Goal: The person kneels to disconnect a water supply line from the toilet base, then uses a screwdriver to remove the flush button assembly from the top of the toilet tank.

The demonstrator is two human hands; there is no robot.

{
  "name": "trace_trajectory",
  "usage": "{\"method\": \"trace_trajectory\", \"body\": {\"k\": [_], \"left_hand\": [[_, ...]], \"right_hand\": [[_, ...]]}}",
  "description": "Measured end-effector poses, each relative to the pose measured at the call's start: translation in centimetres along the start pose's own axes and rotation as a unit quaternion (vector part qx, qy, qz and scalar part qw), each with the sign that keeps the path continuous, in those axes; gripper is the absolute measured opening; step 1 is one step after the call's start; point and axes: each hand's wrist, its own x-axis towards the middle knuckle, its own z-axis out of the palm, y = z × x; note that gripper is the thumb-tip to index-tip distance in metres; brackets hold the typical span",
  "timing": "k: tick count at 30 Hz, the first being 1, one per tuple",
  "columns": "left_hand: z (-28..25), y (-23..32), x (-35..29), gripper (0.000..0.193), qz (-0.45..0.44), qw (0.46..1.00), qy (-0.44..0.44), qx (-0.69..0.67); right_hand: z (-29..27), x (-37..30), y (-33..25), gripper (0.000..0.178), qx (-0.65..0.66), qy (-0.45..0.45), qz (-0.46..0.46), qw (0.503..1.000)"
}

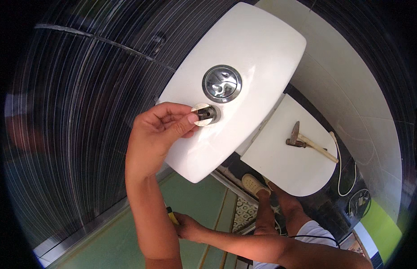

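Left hand [161,127] pinching a small round metal fitting [206,115] over the cistern lid [258,45], chrome flush button [222,84] just beyond. Right hand [190,226], lower, grips a yellow-and-black tool [172,217]. Hammer [315,146] right of both hands.

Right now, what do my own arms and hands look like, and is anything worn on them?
Your left hand and right hand are both bare, without gloves, and I can make out no ring or watch. No sleeve covers the left forearm or the right forearm where they show.
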Motion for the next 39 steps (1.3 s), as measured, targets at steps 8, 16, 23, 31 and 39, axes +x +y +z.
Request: {"method": "trace_trajectory", "body": {"k": [8, 16, 23, 31, 39], "left_hand": [[-0.8, 1.5, 0.5, 0.019, -0.015, 0.999, -0.037, 0.024], [0.3, 2.2, -0.1, 0.022, 0.02, 0.998, -0.017, 0.06], [0.7, 1.7, -0.7, 0.017, 0.06, 0.998, 0.004, 0.031], [1.0, 0.4, -0.6, 0.024, 0.085, 0.996, 0.007, -0.033], [1.2, 1.1, -1.2, 0.027, 0.103, 0.994, -0.009, -0.034]], "right_hand": [[-0.2, -0.2, -0.8, 0.027, -0.021, -0.015, -0.015, 1.0], [-0.2, -0.5, -1.3, 0.021, -0.013, -0.019, -0.014, 1.0], [-0.6, -0.4, -0.9, 0.022, -0.01, -0.034, -0.021, 0.999], [0.0, 0.2, 0.3, 0.016, 0.004, 0.001, -0.035, 0.999], [-0.4, -0.7, -1.3, 0.016, -0.021, -0.021, 0.014, 0.999]]}}
